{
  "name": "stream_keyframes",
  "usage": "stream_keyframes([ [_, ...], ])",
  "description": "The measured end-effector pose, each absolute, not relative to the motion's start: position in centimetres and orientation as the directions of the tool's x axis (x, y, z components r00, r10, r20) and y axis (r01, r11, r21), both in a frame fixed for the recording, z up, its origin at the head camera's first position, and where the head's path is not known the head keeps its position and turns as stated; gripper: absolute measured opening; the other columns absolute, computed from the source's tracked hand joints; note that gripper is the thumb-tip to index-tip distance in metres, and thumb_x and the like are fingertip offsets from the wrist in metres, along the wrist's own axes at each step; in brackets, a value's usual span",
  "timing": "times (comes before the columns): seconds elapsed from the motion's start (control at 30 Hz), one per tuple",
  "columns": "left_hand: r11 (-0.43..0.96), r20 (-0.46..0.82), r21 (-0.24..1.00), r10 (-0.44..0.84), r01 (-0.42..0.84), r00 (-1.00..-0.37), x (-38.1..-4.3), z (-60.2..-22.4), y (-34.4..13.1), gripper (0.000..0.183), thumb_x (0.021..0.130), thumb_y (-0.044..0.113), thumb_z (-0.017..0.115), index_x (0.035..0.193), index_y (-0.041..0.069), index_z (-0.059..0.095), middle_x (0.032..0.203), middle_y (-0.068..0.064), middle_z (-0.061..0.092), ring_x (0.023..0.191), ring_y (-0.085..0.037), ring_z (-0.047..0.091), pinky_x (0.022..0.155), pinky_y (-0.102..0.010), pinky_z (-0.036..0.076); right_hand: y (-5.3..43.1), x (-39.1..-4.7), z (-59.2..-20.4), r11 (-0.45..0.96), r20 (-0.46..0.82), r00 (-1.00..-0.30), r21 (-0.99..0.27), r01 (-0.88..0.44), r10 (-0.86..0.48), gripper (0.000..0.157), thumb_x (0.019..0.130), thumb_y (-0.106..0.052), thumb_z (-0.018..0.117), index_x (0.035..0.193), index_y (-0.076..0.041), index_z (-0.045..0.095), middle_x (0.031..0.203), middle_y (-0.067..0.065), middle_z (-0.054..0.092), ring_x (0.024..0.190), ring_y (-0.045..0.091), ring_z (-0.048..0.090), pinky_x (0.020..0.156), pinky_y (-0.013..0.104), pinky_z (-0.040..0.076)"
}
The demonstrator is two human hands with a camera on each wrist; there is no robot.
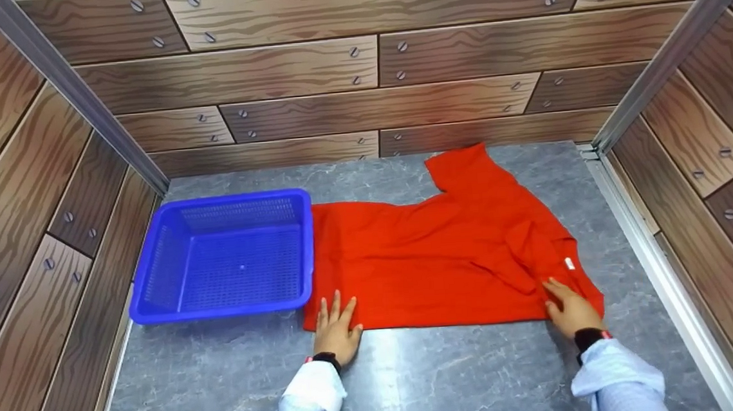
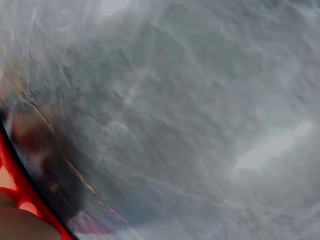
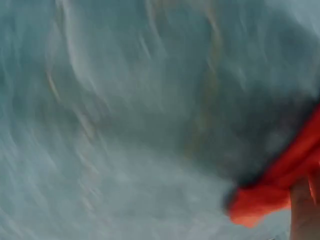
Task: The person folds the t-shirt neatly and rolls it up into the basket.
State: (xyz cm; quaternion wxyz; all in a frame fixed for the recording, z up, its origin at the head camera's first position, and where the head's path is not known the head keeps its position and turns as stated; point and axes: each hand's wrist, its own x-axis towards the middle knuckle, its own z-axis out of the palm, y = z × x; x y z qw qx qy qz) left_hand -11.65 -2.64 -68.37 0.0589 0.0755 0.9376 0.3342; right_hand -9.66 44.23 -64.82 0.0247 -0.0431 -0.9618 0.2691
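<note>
A red short-sleeved T-shirt (image 1: 409, 260) lies on the grey surface, its hem end beside the basket and its collar to the right. One sleeve points to the back; its near side looks folded over, with wrinkles by the collar. My left hand (image 1: 338, 336) rests with spread, straight fingers on the near hem corner. At the near collar end, my right hand (image 1: 572, 310) touches the cloth, fingers extended and thumb apart. The right wrist view shows part of the red cloth (image 3: 265, 200) beside a finger. Mostly grey surface fills the left wrist view.
A blue plastic basket (image 1: 309, 261) with perforated walls stands left of the shirt, against its hem end. Wood-patterned panels (image 1: 292, 69) enclose the back and both sides. A metal rail (image 1: 661, 262) runs along the right edge of the grey marbled surface (image 1: 224, 383).
</note>
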Motion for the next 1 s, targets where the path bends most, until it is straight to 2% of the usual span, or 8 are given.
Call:
stream_keyframes([
  [0.07,0.761,-0.047,0.638,0.188,0.115,-0.981,-11.2,-68.4,-2.9,0.057,0.090,0.022,0.062,0.144,0.010,0.049,0.159,-0.022,0.026,0.147,-0.051,0.013,0.118,-0.063,0.017,44.2,-9.2,-65.1,0.839,-0.054,-0.994,-0.532,0.109,0.095,0.046,0.091,-0.004,0.055,0.135,0.008,0.051,0.143,0.030,0.046,0.131,0.053,0.041,0.106,0.062,0.036],
  [0.2,0.758,-0.026,0.639,0.193,0.132,-0.981,-10.3,-68.6,-3.0,0.057,0.090,0.022,0.062,0.144,0.010,0.049,0.159,-0.022,0.027,0.147,-0.051,0.015,0.118,-0.063,0.017,44.7,-8.4,-65.7,0.811,-0.071,-0.981,-0.554,0.187,0.178,0.043,0.093,-0.005,0.053,0.134,0.009,0.053,0.144,0.027,0.045,0.135,0.051,0.037,0.110,0.060,0.033],
  [0.3,0.755,-0.010,0.640,0.196,0.144,-0.981,-9.7,-68.8,-2.8,0.057,0.090,0.023,0.062,0.144,0.010,0.050,0.159,-0.022,0.027,0.146,-0.051,0.016,0.117,-0.063,0.017,44.8,-8.2,-65.8,0.804,-0.033,-0.964,-0.546,0.237,0.263,0.038,0.094,-0.011,0.052,0.126,0.009,0.060,0.136,0.027,0.054,0.127,0.050,0.048,0.104,0.059,0.039],
  [0.43,0.757,0.000,0.634,0.206,0.159,-0.979,-9.2,-68.8,-2.5,0.057,0.090,0.022,0.061,0.144,0.009,0.049,0.159,-0.023,0.028,0.147,-0.050,0.016,0.117,-0.063,0.017,44.0,-9.2,-65.2,0.825,0.054,-0.918,-0.461,0.326,0.393,0.033,0.095,-0.024,0.051,0.096,0.004,0.068,0.107,0.029,0.067,0.098,0.054,0.060,0.081,0.062,0.046],
  [0.53,0.751,-0.003,0.640,0.209,0.159,-0.978,-9.0,-68.8,-2.4,0.056,0.090,0.021,0.061,0.144,0.008,0.049,0.158,-0.023,0.028,0.147,-0.050,0.016,0.117,-0.064,0.017,42.5,-11.4,-64.6,0.854,0.131,-0.927,-0.451,0.260,0.351,0.028,0.092,-0.024,0.055,0.087,0.002,0.065,0.109,0.029,0.063,0.101,0.051,0.058,0.083,0.061,0.046],
  [0.7,0.747,-0.004,0.646,0.208,0.156,-0.978,-9.1,-68.8,-2.5,0.056,0.090,0.020,0.061,0.144,0.008,0.049,0.159,-0.022,0.028,0.147,-0.049,0.016,0.117,-0.064,0.017,39.8,-14.6,-64.2,0.926,0.015,-0.996,-0.370,0.075,0.086,0.033,0.087,-0.013,0.059,0.114,0.003,0.066,0.148,0.029,0.039,0.136,0.052,0.036,0.101,0.068,0.038],
  [0.87,0.749,0.000,0.641,0.219,0.168,-0.976,-9.3,-68.9,-2.7,0.057,0.089,0.021,0.062,0.143,0.009,0.050,0.159,-0.022,0.028,0.147,-0.049,0.017,0.117,-0.063,0.018,38.5,-15.4,-64.5,0.978,-0.191,-0.980,-0.187,0.097,0.060,0.049,0.090,-0.004,0.048,0.136,0.013,0.046,0.154,0.033,0.024,0.140,0.055,0.025,0.101,0.070,0.036],
  [1.0,0.752,-0.004,0.637,0.221,0.168,-0.975,-9.3,-68.9,-2.7,0.057,0.089,0.022,0.062,0.144,0.010,0.049,0.159,-0.021,0.028,0.147,-0.049,0.016,0.118,-0.062,0.017,38.5,-15.8,-64.1,0.928,-0.135,-0.987,-0.351,0.127,0.084,0.053,0.089,0.001,0.043,0.138,0.020,0.036,0.152,0.037,0.023,0.138,0.056,0.026,0.109,0.064,0.032],
])
